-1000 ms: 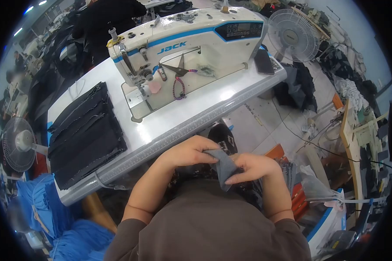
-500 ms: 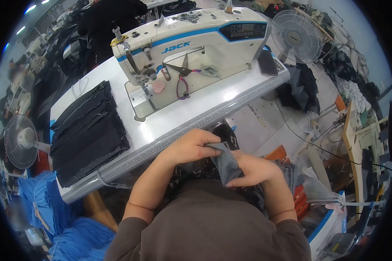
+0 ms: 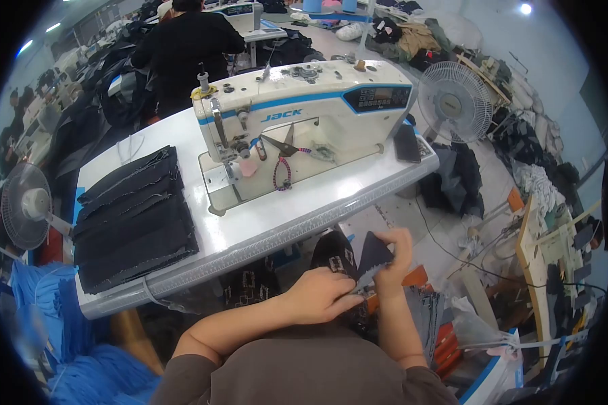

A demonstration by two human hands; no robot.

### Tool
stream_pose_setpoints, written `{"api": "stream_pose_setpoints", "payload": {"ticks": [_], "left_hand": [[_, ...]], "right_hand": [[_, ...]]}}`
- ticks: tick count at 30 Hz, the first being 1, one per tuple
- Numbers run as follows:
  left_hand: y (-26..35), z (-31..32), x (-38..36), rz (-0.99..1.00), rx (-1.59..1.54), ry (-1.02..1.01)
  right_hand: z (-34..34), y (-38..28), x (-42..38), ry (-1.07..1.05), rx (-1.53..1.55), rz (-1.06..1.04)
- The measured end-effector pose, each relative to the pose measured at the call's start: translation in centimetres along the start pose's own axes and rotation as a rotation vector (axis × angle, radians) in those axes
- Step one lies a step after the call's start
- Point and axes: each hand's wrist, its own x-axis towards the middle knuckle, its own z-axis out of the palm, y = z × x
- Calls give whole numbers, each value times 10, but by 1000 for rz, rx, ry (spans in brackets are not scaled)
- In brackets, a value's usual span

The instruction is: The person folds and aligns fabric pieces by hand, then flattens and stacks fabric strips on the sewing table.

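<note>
Beyond both hands, I've got the white table [image 3: 215, 233] bearing a sewing machine [image 3: 304, 101]; stacked dark cloth [image 3: 135, 226] ahead-left, a fan [image 3: 456, 104] ahead-right; a plastic bag [image 3: 467, 316], contents unclear, right of the right hand [image 3: 394, 260], which pinches the fabric piece [image 3: 373, 254]; left hand [image 3: 321, 297] beside it, grip I can't tell.

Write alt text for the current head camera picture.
A person's right hand holds a piece of dark cloth, the left hand close by, in front of a white sewing machine on a table. Scissors lie by the machine; stacked black fabric lies toward the table's left end.
</note>
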Motion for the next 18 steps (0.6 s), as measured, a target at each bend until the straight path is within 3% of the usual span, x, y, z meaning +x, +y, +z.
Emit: {"api": "stream_pose_setpoints", "payload": {"ticks": [1,4,7,15,17,18], "left_hand": [[-2,0,2,-3,3,9],[-13,3,10,-172,-345,283],[-13,4,19,-179,-472,347],[-26,5,16,-158,-368,325],[-26,7,15,-142,-314,329],[-25,7,15,-127,-292,338]], "right_hand": [[-3,0,-1,22,67,69],[-6,-1,-5,1,189,90],[-4,-4,-12,-34,244,92],[-10,0,-6,-207,188,36],[-14,3,2,-336,45,-225],[-14,3,2,-337,44,-224]]}}
